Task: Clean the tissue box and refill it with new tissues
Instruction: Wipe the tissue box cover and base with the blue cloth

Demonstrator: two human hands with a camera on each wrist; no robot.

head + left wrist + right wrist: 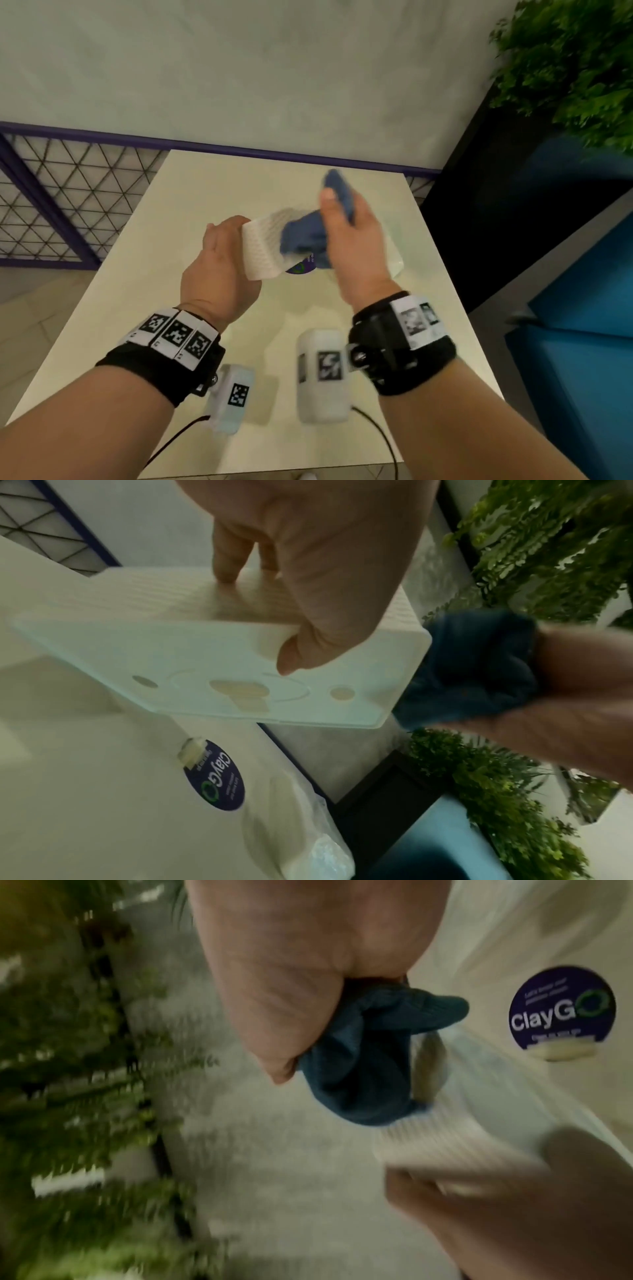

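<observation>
My left hand (219, 263) (308, 593) grips a white ribbed tissue box (263, 246) (219, 669) and holds it tilted above the table, thumb on its flat underside, fingers on the ribbed side. My right hand (356, 240) (294, 993) clutches a bunched blue cloth (308, 233) (472, 666) (366, 1064) against the box's right end. A clear plastic pack of new tissues (394, 250) (301, 831) lies on the table under the hands. The box (455, 1139) is blurred in the right wrist view.
The white table (137, 308) bears a round purple ClayGo sticker (298, 269) (215, 777) (561, 1007). A purple-framed wire mesh panel (51, 198) stands at the left. Green plants (575, 61) and a blue bin (582, 308) are at the right.
</observation>
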